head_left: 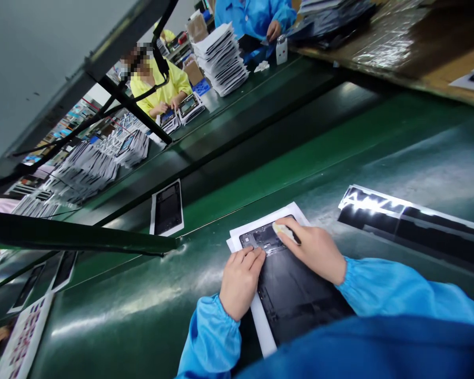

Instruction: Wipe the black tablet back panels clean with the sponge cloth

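A black tablet back housing [300,295] lies in front of me on white paper sheets [263,337], its near end hidden by my blue sleeve and clothing. At its far end is a recessed strip [266,238] with a shiny clear film look. My left hand [240,279] rests on the housing's left edge, fingers laid side by side on the surface near that strip. Between the thumb and fingers of my right hand [316,250] is a small whitish-yellow wad [286,231], pressed against the far end of the housing. Its material is hard to make out.
Black film-covered sheets [411,226] lie to the right on the green bench. Another black housing [168,208] sits on paper on the belt ahead. A green metal bar [82,234] juts in from the left. Co-workers [161,87] and paper stacks [221,60] stand across the line.
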The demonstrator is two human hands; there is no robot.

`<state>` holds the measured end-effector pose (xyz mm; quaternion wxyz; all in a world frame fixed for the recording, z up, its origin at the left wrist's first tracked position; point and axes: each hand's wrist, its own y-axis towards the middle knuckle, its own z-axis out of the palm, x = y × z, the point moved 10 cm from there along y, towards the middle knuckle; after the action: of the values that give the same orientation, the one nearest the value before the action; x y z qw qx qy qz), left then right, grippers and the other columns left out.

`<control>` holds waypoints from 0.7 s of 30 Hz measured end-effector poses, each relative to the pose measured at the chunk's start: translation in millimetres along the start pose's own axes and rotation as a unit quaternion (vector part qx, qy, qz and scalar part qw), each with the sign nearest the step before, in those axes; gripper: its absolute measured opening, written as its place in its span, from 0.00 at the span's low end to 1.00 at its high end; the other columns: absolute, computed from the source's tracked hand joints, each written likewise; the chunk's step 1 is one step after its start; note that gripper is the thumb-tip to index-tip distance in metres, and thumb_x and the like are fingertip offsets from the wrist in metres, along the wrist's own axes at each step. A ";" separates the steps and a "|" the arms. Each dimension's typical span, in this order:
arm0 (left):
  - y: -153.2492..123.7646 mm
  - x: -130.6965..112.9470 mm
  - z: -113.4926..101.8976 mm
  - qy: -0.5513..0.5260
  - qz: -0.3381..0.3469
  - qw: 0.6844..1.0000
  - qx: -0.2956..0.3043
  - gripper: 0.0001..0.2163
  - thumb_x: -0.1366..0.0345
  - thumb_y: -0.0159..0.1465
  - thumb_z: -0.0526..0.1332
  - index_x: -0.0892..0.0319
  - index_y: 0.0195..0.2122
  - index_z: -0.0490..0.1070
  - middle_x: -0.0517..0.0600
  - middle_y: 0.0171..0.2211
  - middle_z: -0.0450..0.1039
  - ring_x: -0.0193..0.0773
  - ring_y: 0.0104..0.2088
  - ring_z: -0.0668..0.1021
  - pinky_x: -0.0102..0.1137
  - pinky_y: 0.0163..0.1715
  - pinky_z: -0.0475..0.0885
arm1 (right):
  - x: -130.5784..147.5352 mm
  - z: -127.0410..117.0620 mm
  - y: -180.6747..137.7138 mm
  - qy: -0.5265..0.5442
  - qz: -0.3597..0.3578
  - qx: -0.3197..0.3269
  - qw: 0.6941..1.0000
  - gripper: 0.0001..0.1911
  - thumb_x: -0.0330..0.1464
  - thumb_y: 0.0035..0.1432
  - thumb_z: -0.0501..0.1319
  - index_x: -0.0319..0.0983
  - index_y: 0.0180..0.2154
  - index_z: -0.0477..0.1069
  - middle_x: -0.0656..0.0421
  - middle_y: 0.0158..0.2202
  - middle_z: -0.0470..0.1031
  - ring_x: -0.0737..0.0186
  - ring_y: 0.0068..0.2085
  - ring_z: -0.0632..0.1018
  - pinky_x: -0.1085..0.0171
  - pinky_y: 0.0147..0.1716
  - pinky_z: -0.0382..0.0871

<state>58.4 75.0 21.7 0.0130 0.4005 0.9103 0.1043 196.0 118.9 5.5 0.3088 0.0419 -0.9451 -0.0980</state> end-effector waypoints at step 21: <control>53.0 -42.4 15.2 0.052 0.019 0.998 -0.002 0.16 0.72 0.67 0.50 0.62 0.53 0.69 0.56 0.48 0.74 0.44 0.45 0.75 0.36 0.39 0.72 | -87.2 -18.7 -44.0 0.368 0.285 -0.048 0.884 0.20 0.47 0.52 0.58 0.41 0.41 0.74 0.54 0.42 0.80 0.51 0.40 0.79 0.58 0.33 0.76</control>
<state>127.4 81.6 14.9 -0.0357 0.4120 0.9016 0.1268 278.2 85.1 -39.2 0.6508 -0.2114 -0.7287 -0.0282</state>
